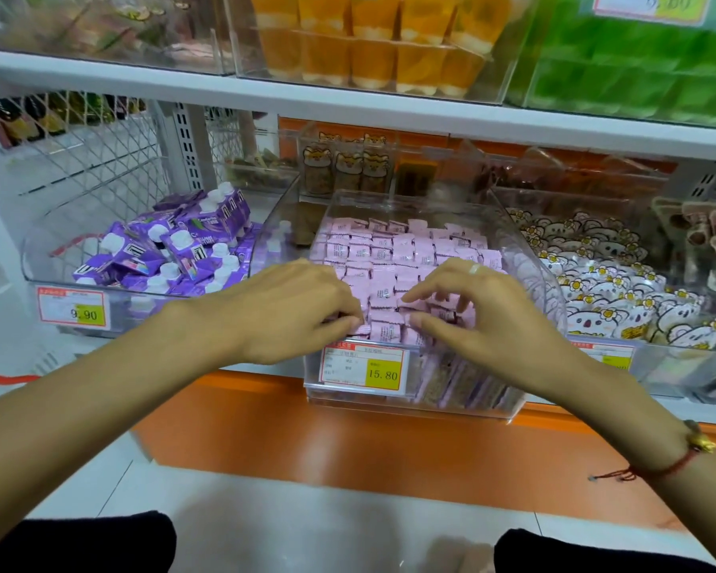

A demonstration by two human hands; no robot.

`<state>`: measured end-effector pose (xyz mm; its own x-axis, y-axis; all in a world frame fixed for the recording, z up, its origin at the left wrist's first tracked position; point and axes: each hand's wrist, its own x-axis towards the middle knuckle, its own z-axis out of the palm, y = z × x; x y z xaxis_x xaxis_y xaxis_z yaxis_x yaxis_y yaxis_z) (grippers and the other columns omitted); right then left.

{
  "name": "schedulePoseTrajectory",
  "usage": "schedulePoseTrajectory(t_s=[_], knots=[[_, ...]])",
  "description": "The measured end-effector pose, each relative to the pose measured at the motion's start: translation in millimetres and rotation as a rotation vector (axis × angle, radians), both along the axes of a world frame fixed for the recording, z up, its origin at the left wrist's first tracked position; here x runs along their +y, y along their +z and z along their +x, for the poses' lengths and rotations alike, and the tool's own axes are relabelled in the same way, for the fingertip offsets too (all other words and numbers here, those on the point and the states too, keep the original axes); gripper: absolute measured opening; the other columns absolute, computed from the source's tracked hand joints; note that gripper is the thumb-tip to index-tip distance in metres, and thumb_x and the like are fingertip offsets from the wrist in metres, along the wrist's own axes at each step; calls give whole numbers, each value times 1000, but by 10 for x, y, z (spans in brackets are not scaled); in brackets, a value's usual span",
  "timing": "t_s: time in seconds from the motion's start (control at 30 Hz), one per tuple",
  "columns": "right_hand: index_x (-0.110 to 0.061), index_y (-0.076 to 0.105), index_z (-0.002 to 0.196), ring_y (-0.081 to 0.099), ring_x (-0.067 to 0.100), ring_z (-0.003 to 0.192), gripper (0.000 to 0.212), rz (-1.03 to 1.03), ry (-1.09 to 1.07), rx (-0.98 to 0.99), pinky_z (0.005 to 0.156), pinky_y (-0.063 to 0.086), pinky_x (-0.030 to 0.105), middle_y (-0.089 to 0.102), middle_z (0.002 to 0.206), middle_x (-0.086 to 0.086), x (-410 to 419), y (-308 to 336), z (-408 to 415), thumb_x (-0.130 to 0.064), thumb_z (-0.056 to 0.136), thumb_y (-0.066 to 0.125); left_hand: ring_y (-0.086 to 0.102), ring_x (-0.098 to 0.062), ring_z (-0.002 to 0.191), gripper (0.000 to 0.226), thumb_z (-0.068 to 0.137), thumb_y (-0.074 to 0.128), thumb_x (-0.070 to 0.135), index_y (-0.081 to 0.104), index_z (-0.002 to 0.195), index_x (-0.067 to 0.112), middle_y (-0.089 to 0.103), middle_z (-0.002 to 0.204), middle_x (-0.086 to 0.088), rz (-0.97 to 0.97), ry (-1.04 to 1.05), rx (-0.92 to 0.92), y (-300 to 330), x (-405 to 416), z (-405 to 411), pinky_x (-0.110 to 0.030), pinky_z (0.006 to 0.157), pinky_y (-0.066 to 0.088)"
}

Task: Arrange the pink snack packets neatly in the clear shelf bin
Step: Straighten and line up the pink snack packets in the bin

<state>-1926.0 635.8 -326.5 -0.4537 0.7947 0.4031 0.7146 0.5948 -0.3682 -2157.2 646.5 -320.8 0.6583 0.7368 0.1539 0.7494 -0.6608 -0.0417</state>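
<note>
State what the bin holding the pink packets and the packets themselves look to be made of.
The clear shelf bin: rigid, glossy see-through plastic, probably acrylic; contents show through its shiny walls. The small pink snack packets: thin plastic film wrappers, seemingly matte, with crimped ends and printed labels.

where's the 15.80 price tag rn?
Head view, centre: the 15.80 price tag sits on the clear bin's front wall, below the pink packets, between both hands.
</note>
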Motion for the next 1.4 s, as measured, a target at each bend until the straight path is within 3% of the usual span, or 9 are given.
schedulePoseTrajectory(t_s=[0.23, 0.37, 0.53, 0.77, 0.9, 1.0, 1.1, 1.3, 1.4], knots=[[-26, 69, 98, 52, 1, 77, 11, -65, -4, -1, 65, 34, 15, 57, 88, -10, -56, -94, 67, -27, 88, 64, 53, -2, 97, 26, 93, 50, 44, 60, 115, 35, 61, 104, 19, 11, 59, -357, -43, -115, 51, -30, 79, 47], [-24, 70, 97, 53, 2, 80, 11, -108, -8, 61, 67, 36, 15, 58, 89, -8, -53, -144, 75, -24, 87, 66, 51, -2, 100, 31, 89, 53, 52, 59, 115, 36, 58, 109, 19, -82, 63, -317, -120, -93, 228, -28, 81, 44], [-21, 70, 97, 54, 6, 81, 12, -190, -10, 103, 72, 42, 23, 58, 88, -5, -28, -132, 85, -24, 85, 68, 52, 0, 86, 22, 85, 63, 44, 65, 106, 37, 57, 94, 15, -275, 104, -452, -110, -19, 261, -25, 78, 45], [-22, 70, 96, 55, 8, 80, 11, -245, 10, 136, 73, 45, 25, 58, 89, -2, -22, -102, 87, -24, 86, 67, 57, -2, 75, 17, 76, 70, 50, 72, 90, 40, 67, 82, 13, -231, 158, -485, -76, -22, 229, -25, 64, 43], [-20, 70, 97, 55, 10, 82, 12, -239, 8, 124, 74, 45, 26, 59, 90, 0, -30, -101, 81, -24, 86, 67, 59, 0, 74, 12, 82, 67, 42, 74, 88, 35, 69, 80, 13, -292, 149, -544, -38, -54, 211, -26, 69, 48], [-21, 70, 98, 55, 10, 81, 12, -244, 10, 131, 73, 44, 24, 58, 91, 0, -37, -105, 80, -24, 87, 66, 59, -6, 78, 14, 90, 57, 42, 67, 93, 32, 66, 80, 13, -127, 142, -379, -7, -93, 240, -31, 65, 46], [-23, 69, 98, 54, 8, 81, 12, -239, 8, 121, 73, 44, 22, 58, 91, -2, -28, -108, 76, -25, 87, 65, 55, -13, 87, 17, 96, 45, 40, 58, 96, 29, 59, 86, 12, 140, 133, -305, -60, -115, 323, -31, 60, 28], [-25, 67, 98, 53, 5, 80, 11, -238, -12, 81, 71, 41, 19, 56, 91, -5, -26, -116, 66, -26, 88, 64, 58, -4, 84, 19, 99, 41, 32, 54, 100, 19, 64, 94, 10, 141, 173, -898, 41, -118, 330, -15, 69, 44], [-25, 67, 97, 53, 6, 79, 10, -251, -10, 69, 70, 40, 18, 57, 91, -6, -31, -108, 55, -26, 88, 64, 62, -9, 83, 13, 100, 43, 26, 52, 99, 17, 67, 92, 8, 96, 199, -1130, 157, -114, 236, -28, 72, 51]])
